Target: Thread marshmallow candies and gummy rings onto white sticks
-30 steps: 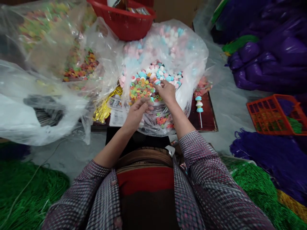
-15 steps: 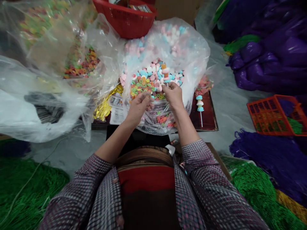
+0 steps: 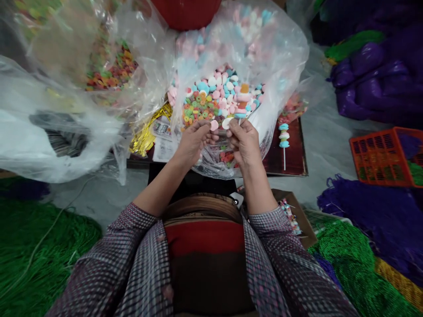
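My left hand [image 3: 197, 140] pinches a round pink candy [image 3: 214, 126] at its fingertips. Between the thumb and finger of my right hand [image 3: 243, 137] is a round whitish candy [image 3: 227, 123]. The same hand has a candy skewer [image 3: 242, 105] upright, with orange and pink-white pieces on it; its stick is mostly hidden by the fingers. Both hands are over an open clear bag [image 3: 280, 66] holding pink, white and blue candies [image 3: 220, 86] and small coloured rings [image 3: 197, 108]. A finished-looking skewer [image 3: 284, 135] lies to the right on the dark table [image 3: 295, 158].
Clear bags of candy rings [image 3: 114, 72] stand at the left, beside gold ties [image 3: 143, 138]. A red basin [image 3: 187, 13] is behind. An orange basket [image 3: 380, 156] is at the right. Below the right forearm is a cardboard box [image 3: 304, 220] with skewers.
Round candies now show at the fingertips of both hands. The view has shifted, so the table's things appear higher and the box by my right arm shows more.
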`<state>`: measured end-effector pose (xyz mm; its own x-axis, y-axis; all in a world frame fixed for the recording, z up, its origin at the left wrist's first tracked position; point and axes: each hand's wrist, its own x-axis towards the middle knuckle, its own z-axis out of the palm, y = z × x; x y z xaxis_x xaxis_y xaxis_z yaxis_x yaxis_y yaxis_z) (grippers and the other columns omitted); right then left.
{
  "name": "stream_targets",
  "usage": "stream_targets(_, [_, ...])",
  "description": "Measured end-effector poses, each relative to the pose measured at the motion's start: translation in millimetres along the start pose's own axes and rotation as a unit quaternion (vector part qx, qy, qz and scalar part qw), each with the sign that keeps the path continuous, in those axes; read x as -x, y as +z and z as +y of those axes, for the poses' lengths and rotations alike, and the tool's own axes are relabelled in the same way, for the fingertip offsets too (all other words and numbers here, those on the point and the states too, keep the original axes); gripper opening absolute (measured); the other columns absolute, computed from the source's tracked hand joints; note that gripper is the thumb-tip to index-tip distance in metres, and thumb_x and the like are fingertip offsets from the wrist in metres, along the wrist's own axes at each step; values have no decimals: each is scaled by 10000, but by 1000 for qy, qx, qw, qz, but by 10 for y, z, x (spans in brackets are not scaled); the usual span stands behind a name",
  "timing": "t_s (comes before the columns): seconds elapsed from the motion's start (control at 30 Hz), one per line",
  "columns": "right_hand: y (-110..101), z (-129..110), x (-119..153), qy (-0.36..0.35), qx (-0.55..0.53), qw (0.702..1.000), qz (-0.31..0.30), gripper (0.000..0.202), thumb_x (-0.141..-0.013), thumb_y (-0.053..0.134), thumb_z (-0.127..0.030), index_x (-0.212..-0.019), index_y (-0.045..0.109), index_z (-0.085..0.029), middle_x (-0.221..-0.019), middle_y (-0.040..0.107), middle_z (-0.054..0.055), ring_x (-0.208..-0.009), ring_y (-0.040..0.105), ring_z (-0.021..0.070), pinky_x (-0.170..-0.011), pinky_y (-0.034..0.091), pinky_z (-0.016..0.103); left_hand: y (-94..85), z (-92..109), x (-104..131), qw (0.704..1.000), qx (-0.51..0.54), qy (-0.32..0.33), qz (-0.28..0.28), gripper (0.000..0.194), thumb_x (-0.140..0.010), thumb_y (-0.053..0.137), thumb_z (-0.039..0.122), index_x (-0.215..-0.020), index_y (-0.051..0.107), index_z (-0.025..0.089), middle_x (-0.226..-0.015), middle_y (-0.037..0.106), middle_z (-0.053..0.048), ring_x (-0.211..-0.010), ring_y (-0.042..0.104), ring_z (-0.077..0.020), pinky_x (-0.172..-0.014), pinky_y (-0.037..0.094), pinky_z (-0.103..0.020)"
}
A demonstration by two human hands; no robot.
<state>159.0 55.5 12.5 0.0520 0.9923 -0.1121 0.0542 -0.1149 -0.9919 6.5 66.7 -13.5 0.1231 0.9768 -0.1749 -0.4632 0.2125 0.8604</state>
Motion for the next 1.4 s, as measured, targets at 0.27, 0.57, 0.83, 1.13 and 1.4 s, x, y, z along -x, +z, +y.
stream_targets(0.27, [174, 45, 34, -22, -68, 997, 32, 577, -741, 763, -748, -792, 497, -238, -646, 528, -60, -571, 479, 81, -495, 338, 217, -19, -132, -11, 988, -101, 100, -52, 384, -809, 839, 540, -897, 668, 208, -739, 705, 24, -676, 676, -103, -576, 506, -206])
stream_targets(0.57, [135, 64, 104, -6, -96, 995, -2, 417, -827, 791, -584, -978, 587, -254, -759, 619, -32, -608, 536, 98, -481, 389, 213, -53, -127, -21, 995, -58, 65, -45, 145, -856, 789, 261, -896, 657, 215, -725, 674, 41, -601, 619, -67, -574, 502, -196])
stream_targets(0.83, [121, 40, 138, 2, -108, 994, -21, 456, -781, 815, -625, -857, 608, -226, -734, 617, -3, -668, 605, 130, -487, 447, 223, -72, -69, 11, 988, -100, 99, -62, 225, -841, 842, 285, -1012, 708, 227, -782, 714, 26, -678, 677, -94, -656, 556, -228])
stream_targets(1.13, [165, 110, 132, -3, -100, 995, -26, 421, -829, 776, -611, -922, 607, -237, -686, 563, -46, -502, 419, 62, -414, 292, 195, -24, 6, 55, 991, -93, 75, -56, 173, -789, 870, 276, -829, 736, 174, -725, 722, 33, -656, 653, -81, -638, 533, -204])
stream_targets(1.4, [-25, -2, 454, -9, -67, 998, -10, 470, -877, 678, -698, -915, 665, -230, -636, 575, -54, -437, 274, 50, -414, 200, 217, -91, 43, 37, 997, -74, 29, 5, 185, -880, 793, 308, -853, 656, 187, -797, 721, 16, -723, 715, -90, -643, 550, -201])
